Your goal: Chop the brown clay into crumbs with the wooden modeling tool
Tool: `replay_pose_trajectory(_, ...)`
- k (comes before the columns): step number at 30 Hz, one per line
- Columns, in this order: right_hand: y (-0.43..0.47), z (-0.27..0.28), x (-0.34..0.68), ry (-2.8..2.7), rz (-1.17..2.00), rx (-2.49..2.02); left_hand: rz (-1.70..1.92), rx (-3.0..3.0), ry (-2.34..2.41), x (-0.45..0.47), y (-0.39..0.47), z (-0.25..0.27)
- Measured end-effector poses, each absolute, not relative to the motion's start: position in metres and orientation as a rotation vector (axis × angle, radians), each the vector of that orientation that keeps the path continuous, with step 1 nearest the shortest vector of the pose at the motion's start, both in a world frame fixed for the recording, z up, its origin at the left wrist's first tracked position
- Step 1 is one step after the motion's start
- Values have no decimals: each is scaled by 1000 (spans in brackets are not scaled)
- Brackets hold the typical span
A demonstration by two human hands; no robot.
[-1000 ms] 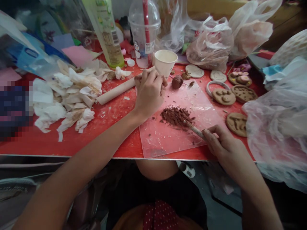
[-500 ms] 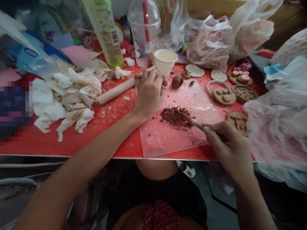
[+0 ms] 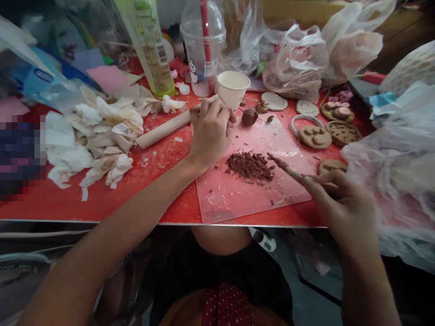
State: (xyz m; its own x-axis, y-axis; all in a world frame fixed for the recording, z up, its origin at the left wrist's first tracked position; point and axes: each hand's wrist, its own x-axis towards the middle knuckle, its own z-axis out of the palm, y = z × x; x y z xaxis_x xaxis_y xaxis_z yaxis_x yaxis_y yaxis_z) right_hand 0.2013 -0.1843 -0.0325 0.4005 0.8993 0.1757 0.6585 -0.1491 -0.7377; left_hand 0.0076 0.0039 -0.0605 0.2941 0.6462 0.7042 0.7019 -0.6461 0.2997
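My right hand (image 3: 343, 203) grips a slim clay modelling tool (image 3: 290, 171) with a pale handle and a brown-smeared tip. That tip is raised just right of a pile of dark brown crumbled clay (image 3: 249, 165) on a clear plastic sheet (image 3: 224, 206). My left hand (image 3: 212, 129) is closed at the sheet's upper left, fingers curled under; whatever they hold, if anything, is hidden. It covers the end of a beige roller (image 3: 166, 130) and sits in front of a white paper cup (image 3: 234, 88). A brown clay lump (image 3: 249, 116) lies to its right.
Crumpled tissues (image 3: 98, 131) are heaped on the left. Behind stand a green bottle (image 3: 149, 50) and a plastic cup with a straw (image 3: 203, 50). Flat clay discs (image 3: 314, 136), a white ring (image 3: 306, 118) and plastic bags (image 3: 390, 167) line the right side.
My right hand has drawn back to the right, lifting the tool's tip out of the crumbled clay. My left hand stays in place.
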Motion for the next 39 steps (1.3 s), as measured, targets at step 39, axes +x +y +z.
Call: replay_pose_trajectory(39, -187, -34, 213, -1575, 394, -1907, -1217, -2443, -1306, 6, -2, -56)
